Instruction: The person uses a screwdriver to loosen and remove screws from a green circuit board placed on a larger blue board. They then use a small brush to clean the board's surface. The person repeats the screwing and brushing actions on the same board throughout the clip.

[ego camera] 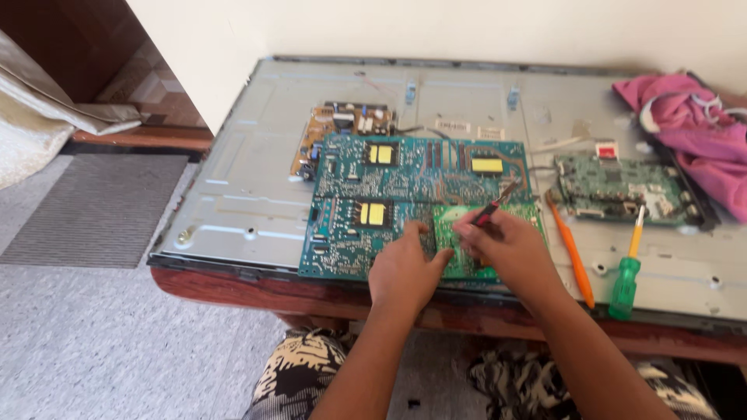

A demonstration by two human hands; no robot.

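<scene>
On the desk [233, 281], over a grey metal panel [249, 155], lies a large green circuit board [405, 194] with a smaller light-green board [455, 225] at its near edge. The left hand [405, 268] presses this small board with loosely bent fingers, grasping nothing, while the right hand [510, 249] pinches a thin red-and-black tool [498, 204]. 2 screwdrivers, an orange one [572, 253] and a green-handled one [626, 272], lie to the right

Large green circuit board [389, 194] lies flat, small red-handled tool [492, 208] tilted over it
</scene>
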